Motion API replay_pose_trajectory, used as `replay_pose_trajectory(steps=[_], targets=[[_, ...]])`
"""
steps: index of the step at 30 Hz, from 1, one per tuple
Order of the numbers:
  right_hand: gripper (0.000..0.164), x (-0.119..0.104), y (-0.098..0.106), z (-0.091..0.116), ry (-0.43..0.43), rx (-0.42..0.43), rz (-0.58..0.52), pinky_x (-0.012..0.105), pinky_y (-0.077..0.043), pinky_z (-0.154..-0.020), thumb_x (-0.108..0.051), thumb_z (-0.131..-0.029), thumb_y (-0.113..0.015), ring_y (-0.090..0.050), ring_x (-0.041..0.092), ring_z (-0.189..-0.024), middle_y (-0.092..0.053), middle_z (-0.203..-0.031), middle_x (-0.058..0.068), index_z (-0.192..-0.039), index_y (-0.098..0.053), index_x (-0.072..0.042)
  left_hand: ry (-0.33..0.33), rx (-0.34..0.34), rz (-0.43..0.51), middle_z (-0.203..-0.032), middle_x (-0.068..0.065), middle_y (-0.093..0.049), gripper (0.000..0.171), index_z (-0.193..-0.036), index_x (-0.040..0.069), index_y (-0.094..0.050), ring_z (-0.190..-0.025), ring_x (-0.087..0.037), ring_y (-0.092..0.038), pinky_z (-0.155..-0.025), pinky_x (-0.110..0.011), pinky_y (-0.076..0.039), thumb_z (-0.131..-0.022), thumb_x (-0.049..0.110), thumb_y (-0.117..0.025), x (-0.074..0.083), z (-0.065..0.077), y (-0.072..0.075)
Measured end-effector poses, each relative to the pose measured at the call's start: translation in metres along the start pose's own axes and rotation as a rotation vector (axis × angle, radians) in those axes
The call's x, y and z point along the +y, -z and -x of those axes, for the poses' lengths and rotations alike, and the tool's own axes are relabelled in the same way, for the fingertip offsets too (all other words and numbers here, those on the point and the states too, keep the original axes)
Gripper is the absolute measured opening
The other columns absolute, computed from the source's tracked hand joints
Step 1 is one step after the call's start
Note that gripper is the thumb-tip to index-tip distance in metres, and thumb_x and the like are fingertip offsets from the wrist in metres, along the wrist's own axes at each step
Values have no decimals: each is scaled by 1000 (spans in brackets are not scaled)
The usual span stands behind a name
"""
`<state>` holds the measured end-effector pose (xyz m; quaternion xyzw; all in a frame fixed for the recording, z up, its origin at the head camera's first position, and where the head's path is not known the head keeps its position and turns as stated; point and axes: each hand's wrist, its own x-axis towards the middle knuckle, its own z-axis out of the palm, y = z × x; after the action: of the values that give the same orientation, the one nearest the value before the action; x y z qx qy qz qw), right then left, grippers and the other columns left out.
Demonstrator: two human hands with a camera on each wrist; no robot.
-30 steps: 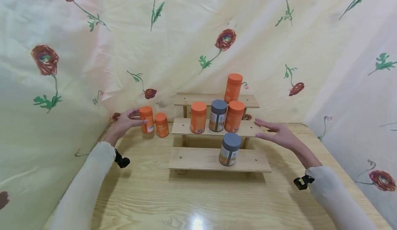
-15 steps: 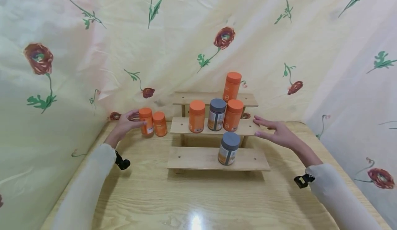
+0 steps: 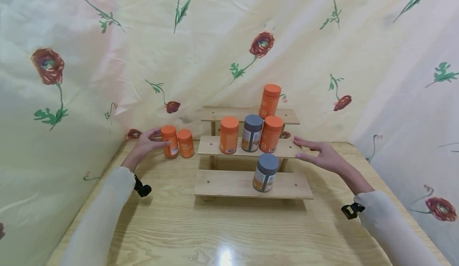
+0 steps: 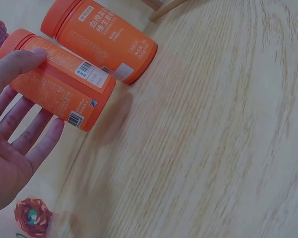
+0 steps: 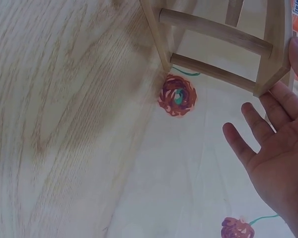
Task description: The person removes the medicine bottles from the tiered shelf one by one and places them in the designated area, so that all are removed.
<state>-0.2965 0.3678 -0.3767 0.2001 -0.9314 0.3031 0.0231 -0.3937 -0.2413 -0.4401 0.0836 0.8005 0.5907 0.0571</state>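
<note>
My left hand (image 3: 146, 143) holds an orange jar (image 4: 64, 82) between thumb and fingers at the back left of the table. A second orange jar (image 3: 185, 144) stands right beside it. Whether the held jar's base touches the wood, I cannot tell. My right hand (image 3: 322, 155) grips the right end of the middle step of a wooden tiered shelf (image 3: 215, 183), thumb at the front edge and fingers behind. In the right wrist view, the ring and little fingers stick out past the shelf's side frame (image 5: 275, 44).
On the middle step stand an orange jar (image 3: 229, 135), a grey-lidded jar (image 3: 252, 133) and another orange jar (image 3: 271, 134). One orange jar (image 3: 270, 101) is on the top step; a grey-lidded jar (image 3: 265, 173) is on the bottom. Flowered cloth (image 3: 201, 58) hangs behind the table.
The left hand's orange jar has come down slightly and closer to the orange jar beside it. My right hand and the shelf have stayed in place.
</note>
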Motion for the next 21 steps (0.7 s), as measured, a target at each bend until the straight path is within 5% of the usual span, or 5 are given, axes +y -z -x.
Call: replay_pose_trajectory(steps=[13,18,21], targets=[[57,1,-2,0,5,4,12,65,-45,-106,-32,-98,-70,-43,42,-144,-46,-157,12,-149,-53,-15,16,-4,23,-155,-21,-46,77,-156,6,-37,-141,-38,-46,-93,-16,-49,-91,15,-78,3,7,-4],[57,0,-2,2,11,4,-1,65,-44,-107,-30,-98,-69,-42,43,-145,-45,-158,12,-149,-52,-12,11,3,6,-153,-21,-47,77,-156,7,-38,-138,-38,-47,-92,-18,-51,-91,16,-79,3,8,-7],[56,1,-2,2,16,5,-4,66,-44,-106,-29,-98,-69,-42,43,-145,-45,-159,12,-150,-52,-13,11,-3,-5,-153,-22,-47,76,-155,5,-39,-138,-39,-47,-102,-31,-52,-91,16,-79,9,12,-7]])
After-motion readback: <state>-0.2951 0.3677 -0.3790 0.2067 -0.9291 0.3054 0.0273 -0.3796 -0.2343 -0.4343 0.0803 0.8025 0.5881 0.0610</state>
